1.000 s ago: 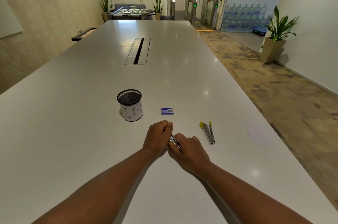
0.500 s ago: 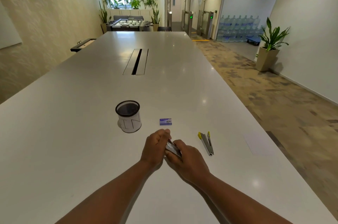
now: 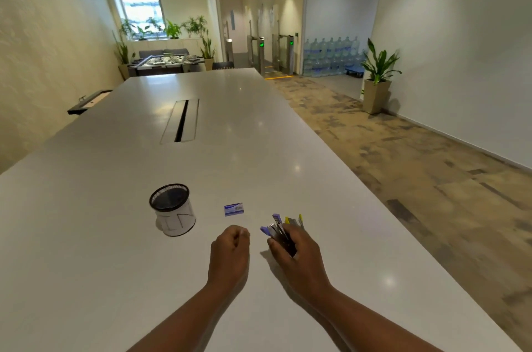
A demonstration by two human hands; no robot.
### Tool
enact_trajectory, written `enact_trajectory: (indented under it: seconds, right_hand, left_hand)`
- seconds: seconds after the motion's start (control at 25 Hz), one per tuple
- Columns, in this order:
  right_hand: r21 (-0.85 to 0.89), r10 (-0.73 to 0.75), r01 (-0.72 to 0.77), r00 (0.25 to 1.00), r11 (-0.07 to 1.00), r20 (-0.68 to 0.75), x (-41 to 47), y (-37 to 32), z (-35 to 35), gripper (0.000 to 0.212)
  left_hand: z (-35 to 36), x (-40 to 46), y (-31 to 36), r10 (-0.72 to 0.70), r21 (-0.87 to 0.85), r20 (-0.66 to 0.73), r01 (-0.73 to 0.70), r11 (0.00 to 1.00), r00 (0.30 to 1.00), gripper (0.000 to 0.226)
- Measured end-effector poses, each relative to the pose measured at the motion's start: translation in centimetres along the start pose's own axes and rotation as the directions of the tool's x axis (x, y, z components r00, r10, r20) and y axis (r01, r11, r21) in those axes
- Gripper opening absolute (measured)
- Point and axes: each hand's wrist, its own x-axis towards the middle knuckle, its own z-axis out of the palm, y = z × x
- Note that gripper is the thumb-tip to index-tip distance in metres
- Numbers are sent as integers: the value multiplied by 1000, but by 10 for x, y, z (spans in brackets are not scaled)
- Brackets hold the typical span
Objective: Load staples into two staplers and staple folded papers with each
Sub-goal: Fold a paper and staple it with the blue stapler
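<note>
The long white desk (image 3: pixel 86 251) carries everything. On it, left of my hands, stands a mesh cup (image 3: pixel 172 209) with a white label; its hand-drawn strokes look like "IN", though I can't be sure. The small blue staple box (image 3: pixel 234 209) lies nearby, its print too blurred to read. My right hand (image 3: pixel 299 256) grips the purple stapler (image 3: pixel 275 229), hinged open; its fingers partly hide the yellow stapler (image 3: pixel 294 220) just behind. My left hand (image 3: pixel 230 251) is a loose fist, fingers curled, seemingly holding nothing.

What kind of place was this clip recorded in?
Probably an office common area: a long white meeting table with a cable slot, access turnstiles and stacked water jugs.
</note>
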Motion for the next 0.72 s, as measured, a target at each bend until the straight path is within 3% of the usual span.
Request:
enact_trajectory:
  seconds: [0.16, 0.32, 0.4, 0.52, 0.64, 0.72]
  right_hand:
    - [75, 119, -109, 981, 991, -150, 5, 5, -53, 3]
    - [-79, 212, -234, 952, 969, -220, 14, 29, -111, 17]
    - [-170, 234, -282, 938, 944, -254, 17, 42, -138, 13]
    - [-224, 289, -363, 908, 904, -303, 25, 62, -174, 14]
    - [-137, 368, -429, 870, 893, -328, 27, 79, -193, 27]
    - [-84, 405, -446, 864, 891, -298, 24, 88, -199, 23]
  left_hand:
    - [37, -8, 35, 137, 11, 131, -139, 990, 982, 21]
    - [88, -11, 70, 222, 48, 359, -255, 966, 907, 15]
    - [116, -8, 78, 232, 110, 446, -310, 944, 864, 4]
    - [158, -3, 87, 207, 182, 545, -356, 917, 812, 34]
    - [192, 4, 93, 213, 236, 579, -412, 880, 787, 68]
    - [211, 12, 96, 192, 279, 607, -433, 857, 771, 80]
